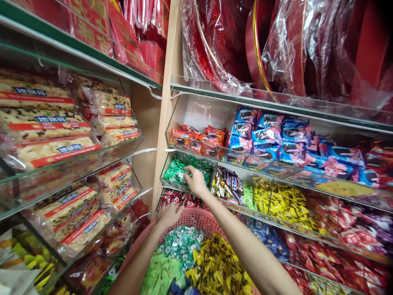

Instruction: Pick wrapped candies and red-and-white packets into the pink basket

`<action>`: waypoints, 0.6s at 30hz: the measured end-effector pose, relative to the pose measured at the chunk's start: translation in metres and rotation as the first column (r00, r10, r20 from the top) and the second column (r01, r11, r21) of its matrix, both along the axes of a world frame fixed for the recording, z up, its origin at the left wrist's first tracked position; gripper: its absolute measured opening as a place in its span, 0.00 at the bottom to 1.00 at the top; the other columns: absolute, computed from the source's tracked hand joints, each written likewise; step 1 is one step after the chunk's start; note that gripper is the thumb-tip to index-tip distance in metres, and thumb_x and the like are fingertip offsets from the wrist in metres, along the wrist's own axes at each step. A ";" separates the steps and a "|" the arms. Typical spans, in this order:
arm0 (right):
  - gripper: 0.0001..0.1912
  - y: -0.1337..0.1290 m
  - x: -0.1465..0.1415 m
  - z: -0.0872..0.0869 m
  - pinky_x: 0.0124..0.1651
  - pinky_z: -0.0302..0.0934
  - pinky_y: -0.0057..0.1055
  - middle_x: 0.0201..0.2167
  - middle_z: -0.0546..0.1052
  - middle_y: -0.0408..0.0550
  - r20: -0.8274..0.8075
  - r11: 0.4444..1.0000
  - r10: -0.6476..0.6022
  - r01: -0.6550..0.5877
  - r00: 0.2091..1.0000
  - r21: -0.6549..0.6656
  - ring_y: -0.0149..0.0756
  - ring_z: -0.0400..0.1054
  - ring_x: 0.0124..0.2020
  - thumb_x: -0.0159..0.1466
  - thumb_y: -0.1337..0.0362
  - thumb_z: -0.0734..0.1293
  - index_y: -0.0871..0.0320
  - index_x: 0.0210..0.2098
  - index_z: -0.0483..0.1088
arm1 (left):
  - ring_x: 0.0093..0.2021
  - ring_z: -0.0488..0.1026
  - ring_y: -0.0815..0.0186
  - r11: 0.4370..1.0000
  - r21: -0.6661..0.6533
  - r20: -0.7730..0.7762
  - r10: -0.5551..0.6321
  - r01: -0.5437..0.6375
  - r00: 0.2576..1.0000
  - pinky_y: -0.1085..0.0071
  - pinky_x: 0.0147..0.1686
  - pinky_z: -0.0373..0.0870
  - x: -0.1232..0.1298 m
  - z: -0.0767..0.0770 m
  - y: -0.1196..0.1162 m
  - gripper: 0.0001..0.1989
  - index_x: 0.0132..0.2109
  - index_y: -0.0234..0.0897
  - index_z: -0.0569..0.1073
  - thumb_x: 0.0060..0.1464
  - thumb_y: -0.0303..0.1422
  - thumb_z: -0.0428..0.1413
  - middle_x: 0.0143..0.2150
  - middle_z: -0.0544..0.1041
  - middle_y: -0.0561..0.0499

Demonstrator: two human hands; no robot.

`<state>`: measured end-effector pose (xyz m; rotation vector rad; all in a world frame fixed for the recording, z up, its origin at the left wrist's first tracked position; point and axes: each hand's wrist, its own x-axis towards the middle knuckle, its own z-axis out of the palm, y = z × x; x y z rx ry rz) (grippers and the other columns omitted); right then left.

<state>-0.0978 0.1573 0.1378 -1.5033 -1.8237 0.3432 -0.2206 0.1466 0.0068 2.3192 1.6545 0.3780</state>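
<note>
My right hand (195,180) is at a compartment of small green-wrapped candies (175,166), its fingers bent and apart at the candies, with nothing visible in them. My left hand (171,215) grips the far rim of a pink perforated plastic basket (201,216); part of its fingers is hidden. Inside the basket lie teal-wrapped candies (182,241), light green packets (161,272) and yellow-gold packets (217,266). Dark red wrapped candies (178,199) fill the compartment below the green one, just beyond the basket rim.
Blue biscuit packs (270,135) and orange-red packs (199,139) sit one shelf higher. Chocolate-bar packs (229,184) and yellow candies (279,200) are to the right. Packaged pastry bars (52,123) line the left shelves. Clear shelf lips (233,203) and a wooden post (167,78) border the corner.
</note>
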 end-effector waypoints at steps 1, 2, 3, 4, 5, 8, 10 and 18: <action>0.15 -0.013 0.001 -0.001 0.32 0.58 0.24 0.31 0.73 0.44 -0.062 0.998 0.055 -0.055 0.997 0.001 0.28 0.68 0.26 0.60 0.67 0.55 0.57 0.46 0.62 | 0.40 0.71 0.58 1.000 -0.004 0.002 -0.001 0.001 1.000 0.65 0.40 0.62 0.000 0.000 0.001 0.30 0.37 0.40 0.73 0.54 0.51 0.32 0.38 0.76 0.45; 0.15 -0.027 0.002 -0.004 0.31 0.59 0.24 0.31 0.72 0.44 -0.113 0.993 0.113 -0.114 0.987 -0.001 0.28 0.68 0.25 0.60 0.66 0.54 0.57 0.46 0.62 | 0.41 0.71 0.57 1.000 -0.010 0.005 0.005 -0.005 1.000 0.64 0.40 0.62 0.000 0.000 0.002 0.29 0.38 0.41 0.73 0.54 0.51 0.32 0.38 0.76 0.45; 0.15 -0.041 0.004 -0.008 0.31 0.59 0.24 0.31 0.72 0.44 -0.145 0.985 0.168 -0.171 0.975 -0.010 0.28 0.68 0.26 0.61 0.65 0.54 0.57 0.45 0.63 | 0.41 0.71 0.57 1.000 -0.019 0.006 0.018 -0.018 1.000 0.64 0.40 0.62 0.000 0.000 0.002 0.28 0.40 0.41 0.72 0.54 0.50 0.33 0.39 0.76 0.45; 0.14 -0.055 0.008 -0.015 0.32 0.59 0.24 0.30 0.72 0.44 -0.160 0.976 0.212 -0.218 0.964 -0.025 0.28 0.68 0.27 0.61 0.64 0.54 0.57 0.44 0.64 | 0.41 0.71 0.57 0.999 -0.032 0.004 0.031 -0.031 1.000 0.64 0.40 0.62 0.000 0.000 0.002 0.27 0.42 0.42 0.72 0.54 0.50 0.34 0.40 0.76 0.45; 0.13 -0.068 0.012 -0.024 0.32 0.59 0.24 0.29 0.72 0.43 -0.158 0.965 0.244 -0.255 0.957 -0.053 0.28 0.68 0.27 0.61 0.64 0.54 0.57 0.43 0.65 | 0.42 0.71 0.57 0.998 -0.043 -0.001 0.040 -0.040 0.999 0.65 0.40 0.62 0.000 0.001 0.002 0.27 0.42 0.42 0.72 0.54 0.50 0.34 0.40 0.76 0.45; 0.11 -0.094 0.032 -0.059 0.31 0.58 0.24 0.25 0.72 0.43 -0.135 0.949 0.251 -0.271 0.959 -0.160 0.30 0.68 0.27 0.61 0.64 0.55 0.58 0.37 0.67 | 0.42 0.71 0.57 0.999 -0.044 -0.017 0.015 -0.016 1.000 0.65 0.40 0.62 0.000 0.004 0.000 0.27 0.39 0.41 0.72 0.54 0.50 0.34 0.39 0.76 0.45; 0.10 -0.101 0.046 -0.083 0.29 0.58 0.25 0.23 0.72 0.43 -0.096 0.947 0.233 -0.248 0.968 -0.206 0.30 0.67 0.25 0.59 0.65 0.55 0.59 0.33 0.67 | 0.41 0.71 0.57 1.000 -0.017 -0.015 -0.008 0.008 1.000 0.65 0.41 0.62 0.001 0.006 -0.001 0.29 0.37 0.40 0.73 0.54 0.50 0.33 0.38 0.76 0.44; 0.12 -0.089 0.063 -0.120 0.31 0.55 0.24 0.23 0.72 0.43 0.169 0.952 0.186 -0.135 0.968 -0.276 0.31 0.66 0.27 0.53 0.74 0.56 0.58 0.28 0.69 | 0.41 0.71 0.57 1.000 -0.013 -0.002 -0.013 0.013 1.000 0.65 0.41 0.62 0.007 0.004 0.000 0.31 0.36 0.39 0.73 0.54 0.52 0.32 0.38 0.76 0.44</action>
